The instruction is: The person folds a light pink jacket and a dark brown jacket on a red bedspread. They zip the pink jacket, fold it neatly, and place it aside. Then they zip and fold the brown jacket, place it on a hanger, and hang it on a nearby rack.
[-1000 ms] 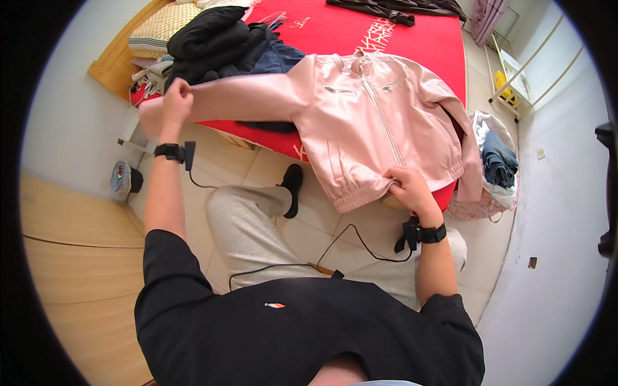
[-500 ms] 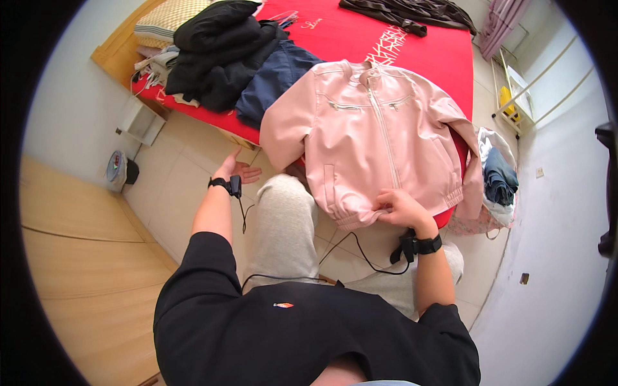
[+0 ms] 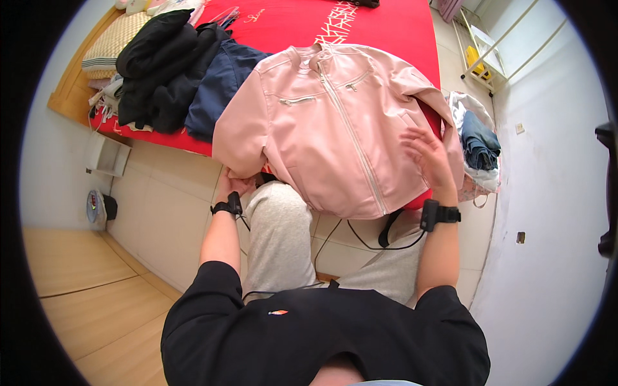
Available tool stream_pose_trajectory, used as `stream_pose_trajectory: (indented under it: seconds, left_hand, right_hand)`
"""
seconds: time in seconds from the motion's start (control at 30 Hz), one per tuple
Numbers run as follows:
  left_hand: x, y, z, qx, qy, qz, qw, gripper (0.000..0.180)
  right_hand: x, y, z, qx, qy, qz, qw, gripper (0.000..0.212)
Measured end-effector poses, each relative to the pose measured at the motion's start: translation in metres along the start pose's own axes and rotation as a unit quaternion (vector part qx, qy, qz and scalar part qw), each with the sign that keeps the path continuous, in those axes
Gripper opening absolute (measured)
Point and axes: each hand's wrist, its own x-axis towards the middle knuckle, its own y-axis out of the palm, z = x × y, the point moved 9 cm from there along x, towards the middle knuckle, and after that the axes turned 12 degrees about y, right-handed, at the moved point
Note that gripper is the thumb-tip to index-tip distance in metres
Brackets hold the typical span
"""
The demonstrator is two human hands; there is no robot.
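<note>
1. A black T-shirt (image 3: 322, 334) with a small orange-and-white chest motif (image 3: 278, 312) and soft grey cloth trousers (image 3: 278, 225) were nearest.
2. The left hand (image 3: 237, 185) was at the lower edge of a pink sleeve, its fingers partly hidden; whether they pinched the material could not be told.
3. The right hand (image 3: 426, 151) was lifted over the jacket's right front, fingers spread and gripping nothing.
4. The smooth, faintly glossy pink leather-like jacket (image 3: 335, 135) lay front up at the bed's near edge, its silvery zip slanting down to a hem that overhung the edge.
5. Pale tiled floor (image 3: 168, 183) ran between the bed and a light wooden cabinet (image 3: 90, 283).
6. Beside the jacket lay a flat navy cloth (image 3: 222, 80) and a puffy black garment (image 3: 164, 71).
7. The red bed sheet (image 3: 393, 29) bore pale script and a blocky, lettering-like print farther back.
</note>
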Motion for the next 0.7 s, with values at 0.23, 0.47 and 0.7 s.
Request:
stream_pose_trajectory:
  seconds: [0.23, 0.47, 0.7]
  left_hand:
    - [-0.029, -0.071, -0.132, -0.067, 0.172, -0.173, 0.967, 0.042]
    - [-0.224, 0.184, -0.289, 0.153, 0.696, -0.118, 0.692, 0.097]
    - [-0.269, 0.45, -0.079, 0.507, 0.807, 0.14, 0.268, 0.075]
  right_hand:
    - [0.017, -0.11, -0.016, 0.347, 0.022, -0.161, 0.924, 0.071]
    - [0.042, -0.195, -0.053, 0.531, 0.013, -0.231, 0.815, 0.091]
    - [0.07, -0.23, -0.08, 0.519, 0.013, -0.235, 0.822, 0.057]
